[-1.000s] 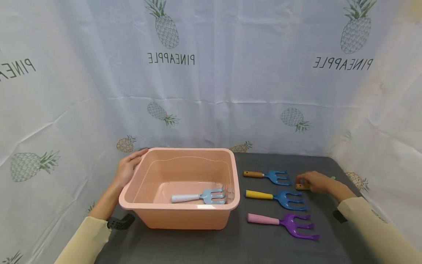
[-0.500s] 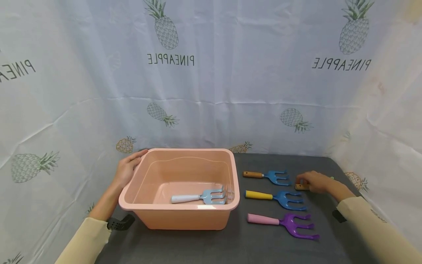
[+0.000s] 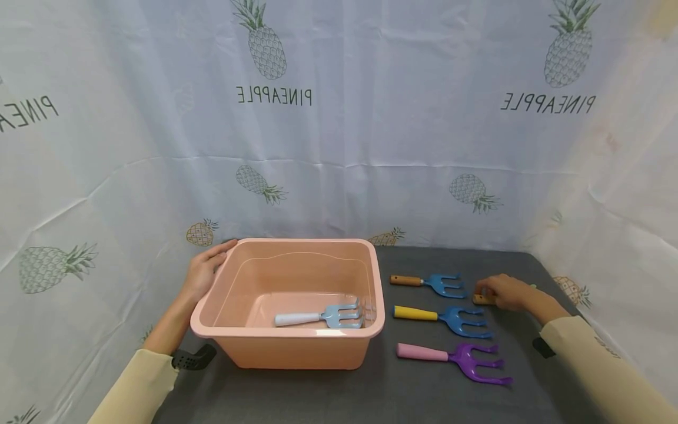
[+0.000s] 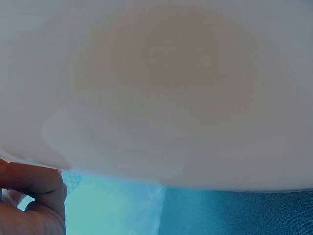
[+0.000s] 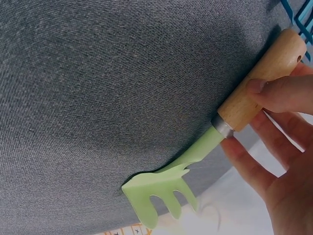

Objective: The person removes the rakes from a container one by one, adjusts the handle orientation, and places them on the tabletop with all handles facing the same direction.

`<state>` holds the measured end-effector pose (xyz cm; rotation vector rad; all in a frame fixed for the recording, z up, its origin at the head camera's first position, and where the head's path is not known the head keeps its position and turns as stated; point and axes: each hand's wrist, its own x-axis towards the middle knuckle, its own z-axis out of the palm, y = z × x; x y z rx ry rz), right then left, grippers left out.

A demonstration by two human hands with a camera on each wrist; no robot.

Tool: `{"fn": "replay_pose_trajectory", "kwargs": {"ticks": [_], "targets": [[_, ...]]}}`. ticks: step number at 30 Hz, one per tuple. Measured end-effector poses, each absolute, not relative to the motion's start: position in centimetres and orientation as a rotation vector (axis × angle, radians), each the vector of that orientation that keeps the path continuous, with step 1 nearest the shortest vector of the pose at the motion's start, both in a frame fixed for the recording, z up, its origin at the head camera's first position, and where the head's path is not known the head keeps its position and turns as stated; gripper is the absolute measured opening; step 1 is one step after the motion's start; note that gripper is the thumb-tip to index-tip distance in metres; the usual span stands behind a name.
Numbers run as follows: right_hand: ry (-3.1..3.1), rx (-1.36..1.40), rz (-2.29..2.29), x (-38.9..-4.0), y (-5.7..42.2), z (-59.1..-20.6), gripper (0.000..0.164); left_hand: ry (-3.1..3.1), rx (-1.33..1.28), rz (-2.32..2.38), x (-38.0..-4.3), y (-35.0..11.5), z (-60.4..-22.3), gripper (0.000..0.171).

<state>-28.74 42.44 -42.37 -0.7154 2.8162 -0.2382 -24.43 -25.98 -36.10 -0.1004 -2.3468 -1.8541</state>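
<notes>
My left hand (image 3: 203, 274) grips the left rim of a peach plastic basin (image 3: 288, 352), its curled fingers (image 4: 41, 188) showing at the rim in the left wrist view. Inside the basin lies a light blue garden hand fork (image 3: 333, 316) with a white handle. At the far right, my right hand (image 3: 511, 292) pinches the wooden handle of a green garden hand fork (image 5: 239, 105) between thumb and fingers. The green three-tined head (image 5: 161, 188) is close over the dark cloth in the right wrist view; from the head, my hand hides most of that fork.
Between basin and right hand, three more hand forks lie in a column: blue with wooden handle (image 3: 406, 280), blue with yellow handle (image 3: 415, 313), purple with pink handle (image 3: 422, 352). A pineapple-printed white curtain (image 3: 339, 129) encloses the dark grey table (image 3: 296, 400) at back and sides.
</notes>
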Motion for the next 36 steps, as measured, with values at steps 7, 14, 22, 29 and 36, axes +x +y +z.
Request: {"fn": "replay_pose_trajectory", "kwargs": {"ticks": [7, 14, 22, 29, 36], "targets": [[2.804, -0.702, -0.219, -28.8, 42.3, -42.2, 0.039, -2.361, -0.101, -1.824, -24.3, -25.9, -36.0, 0.046], [2.748, -0.650, -0.239, -29.0, 42.0, -40.7, 0.019, -2.360, -0.111, -1.820, -24.3, -26.0, -36.0, 0.047], [2.766, -0.682, -0.216, -30.0, 41.0, -36.4, 0.049, -2.371, -0.100, -1.824, -24.3, -26.0, -35.9, 0.046], [2.796, -0.767, -0.247, -30.2, 38.6, -33.3, 0.055, -2.422, -0.069, -1.761, -24.5, -26.1, -36.0, 0.045], [2.833, -0.880, -0.220, -29.4, 34.9, -31.2, 0.052, -2.443, -0.045, -1.733, -24.7, -26.1, -36.0, 0.045]]}}
